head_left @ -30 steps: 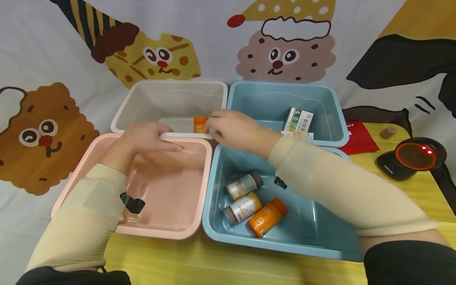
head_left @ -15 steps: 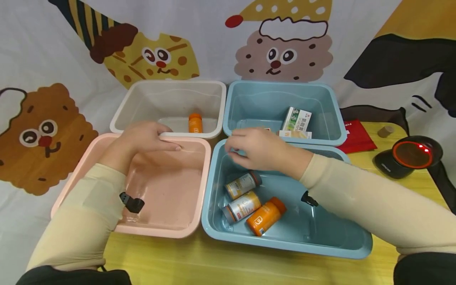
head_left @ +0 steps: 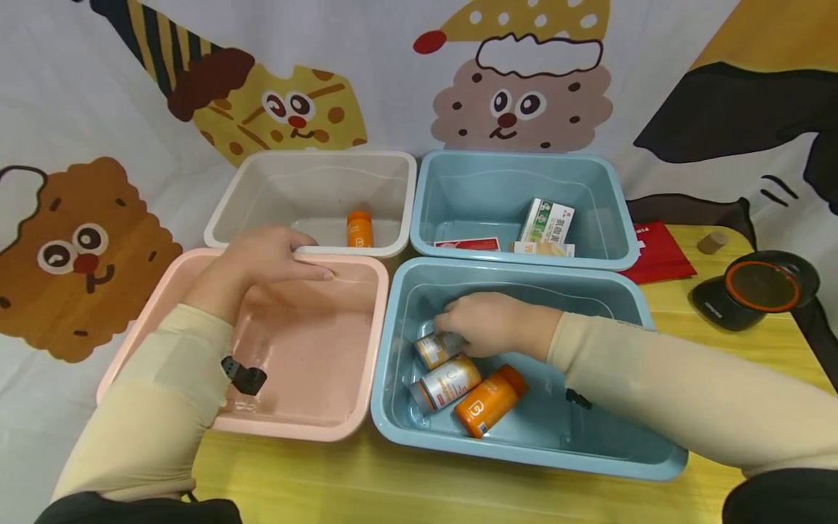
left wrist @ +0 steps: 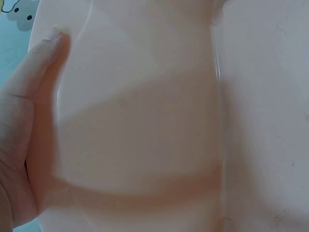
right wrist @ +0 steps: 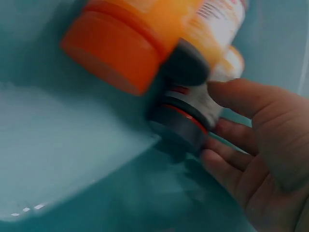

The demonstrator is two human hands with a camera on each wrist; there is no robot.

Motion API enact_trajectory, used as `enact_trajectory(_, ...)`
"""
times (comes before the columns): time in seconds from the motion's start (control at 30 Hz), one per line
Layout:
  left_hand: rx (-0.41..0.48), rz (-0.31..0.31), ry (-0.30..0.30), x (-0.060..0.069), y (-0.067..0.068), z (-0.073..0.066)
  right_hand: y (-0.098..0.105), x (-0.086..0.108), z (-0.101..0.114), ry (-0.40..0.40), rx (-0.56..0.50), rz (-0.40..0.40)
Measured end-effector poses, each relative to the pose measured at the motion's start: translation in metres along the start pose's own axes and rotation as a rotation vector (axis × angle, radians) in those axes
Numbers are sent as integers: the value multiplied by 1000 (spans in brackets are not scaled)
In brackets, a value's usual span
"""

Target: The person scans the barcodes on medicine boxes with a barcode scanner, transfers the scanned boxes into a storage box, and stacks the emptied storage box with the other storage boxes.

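Observation:
In the head view my right hand is down in the front blue bin, around the capped end of the rearmost grey-capped bottle. The right wrist view shows that bottle between the thumb and fingers of my right hand. A second grey-capped bottle and an orange bottle lie beside it. My left hand rests over the adjoining rims of the pink bin and grey bin. Its thumb lies straight in the left wrist view; its other fingers are mostly hidden.
An orange bottle stands in the grey bin. The back blue bin holds a red-and-white box and a green-and-white box. Right of it are a red packet, a cork-like piece and a black scanner-like device.
My right hand has left the orange bottle in the grey bin, moved right and down into the front blue bin, and closed around a grey-capped bottle. My left hand stays on the rims.

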State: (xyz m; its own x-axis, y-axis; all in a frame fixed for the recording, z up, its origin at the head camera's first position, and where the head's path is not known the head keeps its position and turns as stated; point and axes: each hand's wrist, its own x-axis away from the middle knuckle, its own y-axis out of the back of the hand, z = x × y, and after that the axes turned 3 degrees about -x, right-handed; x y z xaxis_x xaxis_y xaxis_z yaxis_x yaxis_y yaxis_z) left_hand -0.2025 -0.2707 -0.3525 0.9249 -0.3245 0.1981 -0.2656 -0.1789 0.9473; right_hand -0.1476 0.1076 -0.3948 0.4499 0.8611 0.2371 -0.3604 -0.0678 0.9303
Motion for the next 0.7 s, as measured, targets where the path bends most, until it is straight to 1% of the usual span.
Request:
enact_trajectory(0.1,6,2,4,0,-1,0,-6,-1,-3,-2,-2,-3)
enact_trajectory(0.17,5,1,4,-1,-2,1,-8,-2,-3,-18,3,6)
enact_trajectory(0.37,8,-6,7,0,-2,1,-11,-4,-1,-75,40,79)
enact_trajectory(0.47,7,-6,7,1,-2,0,-14,-5,0,-96,66,102)
enact_trajectory(0.7,16,-1,10,1,0,-1,-24,-7,-1,-92,135,107)
